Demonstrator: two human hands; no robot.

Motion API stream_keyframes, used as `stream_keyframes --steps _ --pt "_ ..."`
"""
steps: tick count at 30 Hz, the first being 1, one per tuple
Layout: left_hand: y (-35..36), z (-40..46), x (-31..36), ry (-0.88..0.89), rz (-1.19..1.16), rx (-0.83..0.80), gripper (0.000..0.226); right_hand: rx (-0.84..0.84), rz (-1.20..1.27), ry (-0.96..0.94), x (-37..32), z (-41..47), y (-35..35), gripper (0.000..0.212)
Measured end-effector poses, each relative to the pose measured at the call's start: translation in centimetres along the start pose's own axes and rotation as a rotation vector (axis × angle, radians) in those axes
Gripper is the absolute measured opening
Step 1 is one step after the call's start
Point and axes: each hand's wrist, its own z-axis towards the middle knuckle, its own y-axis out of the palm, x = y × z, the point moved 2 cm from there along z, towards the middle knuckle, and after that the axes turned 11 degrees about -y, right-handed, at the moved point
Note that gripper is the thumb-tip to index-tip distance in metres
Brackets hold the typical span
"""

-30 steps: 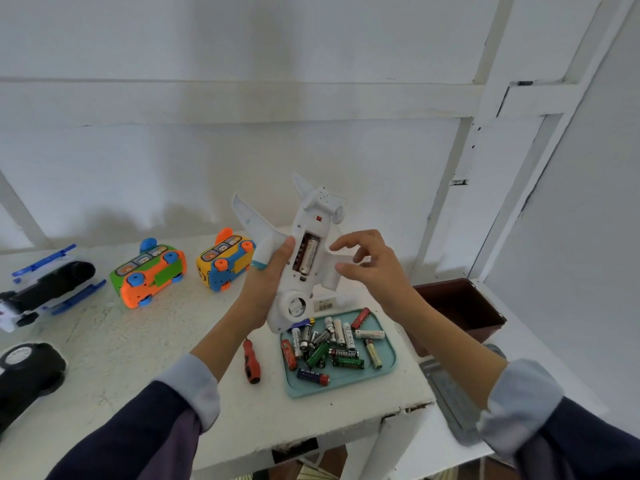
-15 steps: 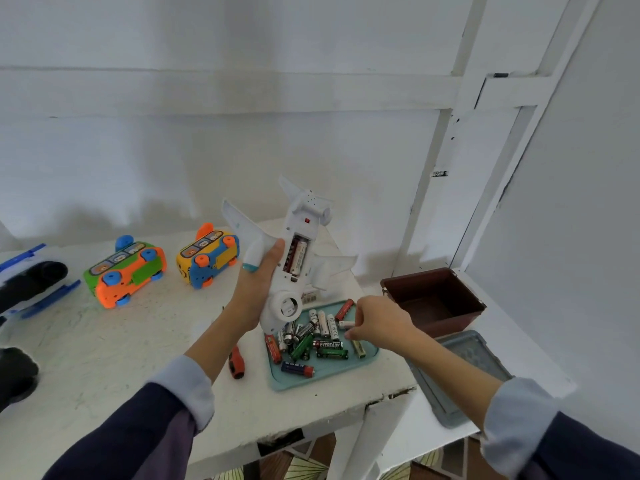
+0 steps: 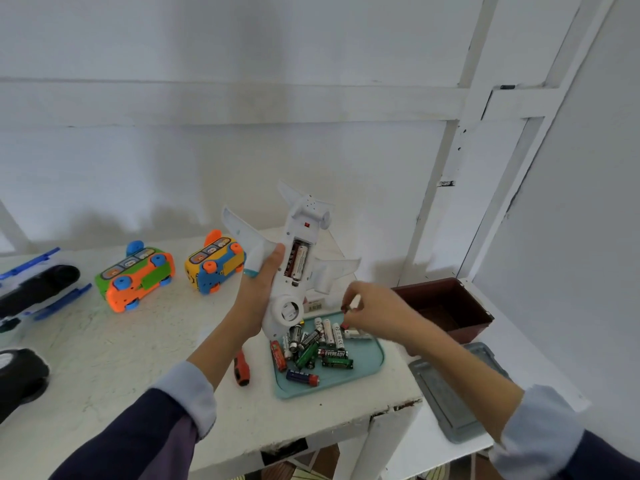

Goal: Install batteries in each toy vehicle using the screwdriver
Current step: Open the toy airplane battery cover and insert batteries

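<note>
Nearest, an orange-and-black-handled screwdriver [image 3: 241, 369] lies on the scuffed white table [image 3: 104, 368], just left of a shallow teal plastic tray [image 3: 367, 370] heaped with loose AA batteries [image 3: 317, 344]. Above the tray's far edge the right hand [image 3: 375, 311] pinches one small battery [image 3: 350, 305] between thumb and fingertips. The left hand [image 3: 259, 292] grips a white plastic toy aeroplane [image 3: 294, 268], belly up and nose down, its open battery compartment [image 3: 297, 262] showing two cells. Right of the tray sits a dark brown plastic bin [image 3: 446, 306]. Farther left lie two overturned toy buses, one orange-green [image 3: 136, 277], one yellow-blue [image 3: 214, 266].
</note>
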Motion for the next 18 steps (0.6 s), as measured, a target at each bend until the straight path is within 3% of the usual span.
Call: stream_keyframes --steps 5,8,12,18 --pt "0.4 -0.4 -0.1 -0.011 -0.033 -0.023 0.065 0.270 0.428 -0.161 -3.7 0.9 -4.5 0.018" --pt "0.9 -0.8 0.1 -0.027 -0.061 -0.060 0.063 0.392 0.561 -0.261 -4.8 2.0 -4.4 0.020" --pt "1.3 -1.5 0.4 0.000 -0.065 -0.098 0.059 0.538 0.587 -0.306 -5.5 3.5 -2.9 0.018" --pt "1.2 -2.2 0.6 0.000 -0.061 -0.067 0.065 0.661 0.383 -0.398 -5.8 4.3 -1.7 0.017"
